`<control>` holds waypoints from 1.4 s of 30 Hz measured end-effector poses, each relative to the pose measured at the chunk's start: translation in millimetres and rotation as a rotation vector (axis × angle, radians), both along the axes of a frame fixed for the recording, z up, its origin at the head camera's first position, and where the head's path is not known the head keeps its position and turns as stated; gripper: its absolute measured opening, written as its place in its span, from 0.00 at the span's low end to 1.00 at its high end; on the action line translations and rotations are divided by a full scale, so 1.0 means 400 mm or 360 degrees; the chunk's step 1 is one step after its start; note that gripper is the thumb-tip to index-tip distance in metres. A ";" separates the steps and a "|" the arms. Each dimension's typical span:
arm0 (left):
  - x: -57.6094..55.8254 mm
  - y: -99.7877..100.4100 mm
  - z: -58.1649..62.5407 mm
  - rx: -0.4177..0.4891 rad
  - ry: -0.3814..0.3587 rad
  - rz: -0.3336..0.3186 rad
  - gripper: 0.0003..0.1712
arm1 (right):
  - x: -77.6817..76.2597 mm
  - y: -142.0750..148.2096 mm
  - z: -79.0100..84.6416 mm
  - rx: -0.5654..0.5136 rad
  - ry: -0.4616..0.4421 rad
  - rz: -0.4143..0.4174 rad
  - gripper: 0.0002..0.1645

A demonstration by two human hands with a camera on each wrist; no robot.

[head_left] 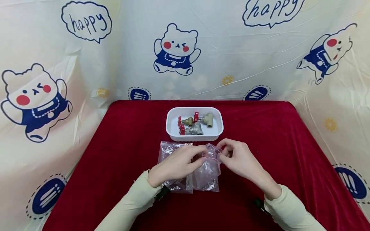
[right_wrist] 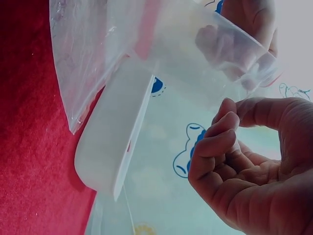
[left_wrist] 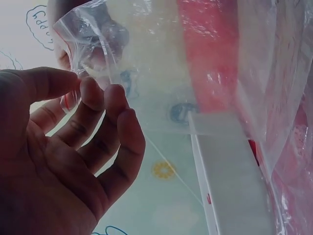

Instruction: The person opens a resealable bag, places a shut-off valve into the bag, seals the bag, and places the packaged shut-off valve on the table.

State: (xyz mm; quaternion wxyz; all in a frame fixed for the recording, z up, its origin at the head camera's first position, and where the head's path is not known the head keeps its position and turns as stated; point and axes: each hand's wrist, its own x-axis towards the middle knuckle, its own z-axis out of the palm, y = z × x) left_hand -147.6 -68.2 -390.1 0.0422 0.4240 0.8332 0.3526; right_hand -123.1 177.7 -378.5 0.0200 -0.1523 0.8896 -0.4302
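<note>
A clear zip bag is held up between both hands, its red zip line near the top. My left hand pinches one side of its mouth between thumb and index finger. At the opposite side, my right hand pinches the edge, its thumb against the fingertips in the right wrist view. The held bag looks see-through, with no object visible inside. More clear plastic bags lie flat on the table below the hands, partly hidden by the left hand.
Just beyond the hands stands a white tray with three red-handled valves: a brass valve, a beige valve and a silver valve. A red cloth covers the table. Printed curtains enclose the back and sides.
</note>
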 end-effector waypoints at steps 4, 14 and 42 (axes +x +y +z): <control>-0.004 -0.008 -0.002 0.0044 -0.0027 -0.0031 0.07 | -0.002 0.002 0.001 0.0024 0.0000 -0.0014 0.11; -0.015 -0.039 -0.004 0.0026 -0.0066 0.0006 0.06 | -0.006 0.009 0.000 0.0074 0.0004 -0.0018 0.11; 0.031 0.023 -0.048 0.0275 -0.0349 0.0282 0.81 | 0.005 -0.038 0.023 -0.0019 0.0098 -0.0106 0.06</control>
